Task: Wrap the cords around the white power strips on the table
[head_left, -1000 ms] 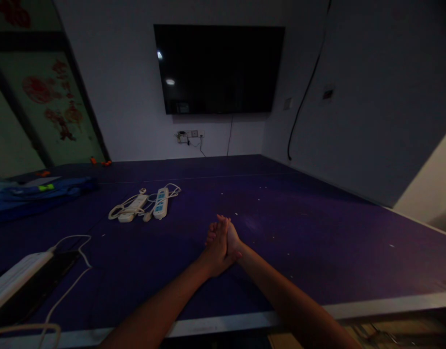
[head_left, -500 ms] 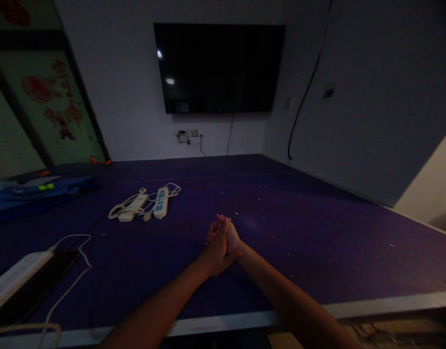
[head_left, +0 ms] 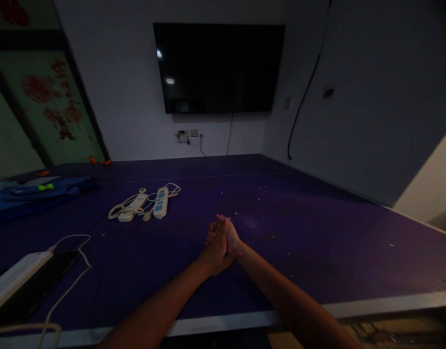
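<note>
My left hand (head_left: 217,254) and my right hand (head_left: 233,237) are clasped together over the purple tabletop (head_left: 266,228), palm against palm. The left fingers lie along the right palm, and the left thumb crosses the right wrist. Curled fingertips of the right hand show past the left hand's outer side. No object can be seen between them; the space inside the palms is hidden. Nearest to the hands, farther back on the left, lie a white power strip with blue sockets (head_left: 161,202) and a second white power strip (head_left: 132,208), both with loosely coiled cords.
A long white strip-shaped thing (head_left: 19,276) with a white cable lies at the near left beside a black flat object (head_left: 44,286). Blue cloth (head_left: 44,194) is heaped behind it. Small white specks dot the tabletop. A television (head_left: 219,68) hangs on the far wall.
</note>
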{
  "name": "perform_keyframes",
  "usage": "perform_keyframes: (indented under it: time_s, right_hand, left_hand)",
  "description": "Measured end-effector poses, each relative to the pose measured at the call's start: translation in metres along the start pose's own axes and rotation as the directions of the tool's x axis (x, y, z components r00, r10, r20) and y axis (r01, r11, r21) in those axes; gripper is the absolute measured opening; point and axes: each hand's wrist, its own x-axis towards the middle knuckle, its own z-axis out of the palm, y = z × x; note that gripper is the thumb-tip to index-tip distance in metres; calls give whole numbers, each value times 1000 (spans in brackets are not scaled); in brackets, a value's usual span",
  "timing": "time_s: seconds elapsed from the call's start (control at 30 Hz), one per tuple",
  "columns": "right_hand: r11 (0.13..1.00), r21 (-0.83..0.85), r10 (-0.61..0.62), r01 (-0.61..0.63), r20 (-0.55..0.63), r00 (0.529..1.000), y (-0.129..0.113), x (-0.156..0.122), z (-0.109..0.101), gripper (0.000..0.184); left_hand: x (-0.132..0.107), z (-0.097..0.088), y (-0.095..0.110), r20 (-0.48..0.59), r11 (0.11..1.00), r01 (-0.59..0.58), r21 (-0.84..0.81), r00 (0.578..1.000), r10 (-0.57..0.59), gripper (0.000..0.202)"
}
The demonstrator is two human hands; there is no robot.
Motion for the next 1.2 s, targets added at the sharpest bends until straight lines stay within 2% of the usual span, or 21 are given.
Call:
perform_keyframes:
  time_s: [0.33,0.83,1.2]
  right_hand:
    - [1000,-1,13,-13,23,1000,0,3,-4,43]
    - [1000,15,16,-16,-23,1000,-1,-2,3,44]
    - [999,23,22,-22,11,1000,0,2,-2,43]
  left_hand:
    - [0,1,0,-3,1000,3,-7,1000,-3,91]
    - [0,0,1,3,1000,10,-6,1000,-10,91]
    - [0,0,1,-8,1000,9,-11,1000,-9,92]
